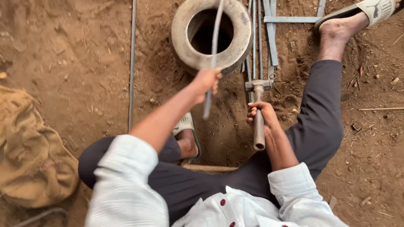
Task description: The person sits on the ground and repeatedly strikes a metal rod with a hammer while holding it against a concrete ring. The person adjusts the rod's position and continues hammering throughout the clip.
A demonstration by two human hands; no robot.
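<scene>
Two bare hands work over bare brown earth [86, 59], where a person sits with legs spread. The left hand [206, 79] has its fingers wrapped around a thin grey metal rod [214, 45], which rises from the fist and crosses over the mouth of a round concrete ring [180, 32] set in the ground. The right hand [262, 116] is closed around a thick pipe handle [258, 133] that leads up to a metal block [258, 84] lying on several long steel bars [255, 29] just beside the ring. A crumpled burlap sack [22, 148] lies near the left edge of the ground, well apart from both hands.
</scene>
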